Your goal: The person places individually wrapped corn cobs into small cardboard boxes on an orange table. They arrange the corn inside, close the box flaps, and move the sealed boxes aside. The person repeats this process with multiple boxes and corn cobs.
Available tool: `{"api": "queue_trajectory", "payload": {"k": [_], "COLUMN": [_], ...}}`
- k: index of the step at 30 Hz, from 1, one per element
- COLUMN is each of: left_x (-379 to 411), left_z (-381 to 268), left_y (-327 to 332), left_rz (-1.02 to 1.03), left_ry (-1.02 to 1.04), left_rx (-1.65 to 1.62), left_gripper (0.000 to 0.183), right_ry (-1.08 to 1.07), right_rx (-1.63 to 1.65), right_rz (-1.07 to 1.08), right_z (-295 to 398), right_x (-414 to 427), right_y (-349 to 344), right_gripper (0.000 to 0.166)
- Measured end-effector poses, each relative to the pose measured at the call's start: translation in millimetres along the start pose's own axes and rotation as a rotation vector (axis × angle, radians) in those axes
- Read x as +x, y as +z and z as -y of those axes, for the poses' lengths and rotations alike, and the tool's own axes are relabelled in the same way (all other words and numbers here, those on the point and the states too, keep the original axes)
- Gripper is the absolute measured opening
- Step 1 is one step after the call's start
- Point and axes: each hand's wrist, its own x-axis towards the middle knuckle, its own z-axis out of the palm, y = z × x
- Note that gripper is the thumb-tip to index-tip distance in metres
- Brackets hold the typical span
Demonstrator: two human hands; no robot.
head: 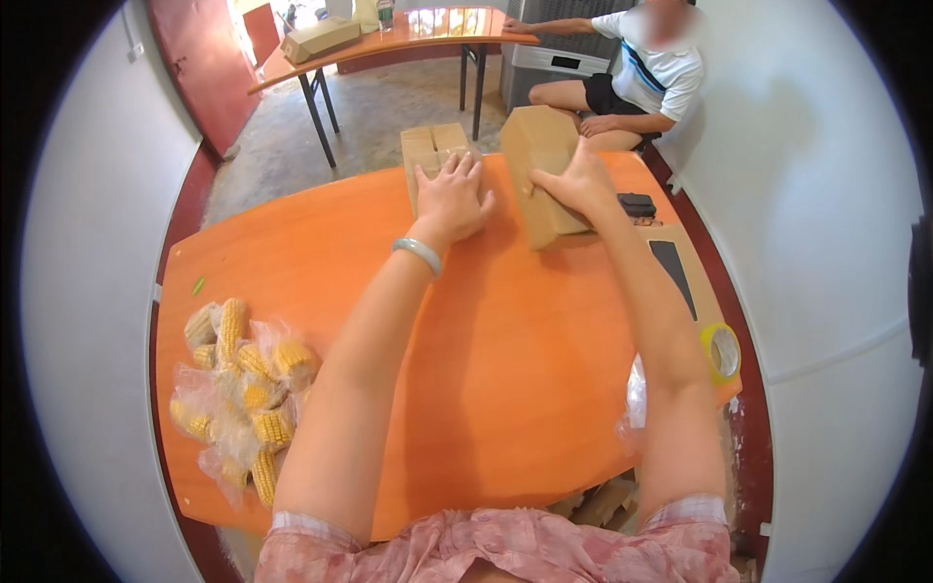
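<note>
With its fingers spread, my left hand [452,197] rests on a taped cardboard box [431,140] at the far edge of the orange table [350,255]. A pale bangle circles the left wrist. My right hand [579,182] grips a second cardboard box [536,146], which stands tilted to the right of the first. Its thumb lies along the near side; the fingers behind are partly hidden. On the table's left lie several pieces of yellow corn on the cob [255,393], many of them in clear plastic bags.
At the right edge are a black case [636,205], a dark flat object [674,277], a roll of yellow tape [721,353] and clear plastic [636,393]. Beyond, a person [649,73] sits beside another table [430,28] bearing a long cardboard box [321,39]. Cardboard [605,503] lies below the near edge.
</note>
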Motion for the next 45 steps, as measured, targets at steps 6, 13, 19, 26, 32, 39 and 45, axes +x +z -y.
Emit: {"api": "queue_trajectory", "payload": {"k": [6, 13, 19, 26, 32, 39, 45], "left_x": [-5, -6, 0, 3, 3, -2, -35], "left_z": [2, 2, 1, 6, 3, 2, -3], "left_y": [-4, -6, -9, 0, -2, 3, -2], "left_rz": [-0.032, -0.072, -0.063, -0.105, -0.108, -0.026, -0.227], "left_ry": [-0.010, -0.024, -0.108, -0.109, -0.088, -0.044, -0.040], "left_rx": [-0.030, -0.114, -0.227, -0.227, -0.175, 0.009, -0.074], "left_gripper": [0.069, 0.074, 0.072, 0.071, 0.067, 0.061, 0.060], "right_ry": [0.050, 0.085, 0.044, 0.144, 0.141, -0.021, -0.229], "right_rx": [-0.038, -0.085, -0.119, 0.318, 0.424, -0.171, -0.168], "right_rz": [0.056, 0.176, 0.270, 0.386, 0.321, 0.050, -0.090], "right_z": [29, 35, 37, 39, 19, 23, 19], "right_x": [51, 68, 75, 71, 76, 38, 9], "right_y": [50, 76, 79, 63, 79, 104, 78], "right_gripper": [0.110, 0.116, 0.122, 0.110, 0.098, 0.092, 0.078]}}
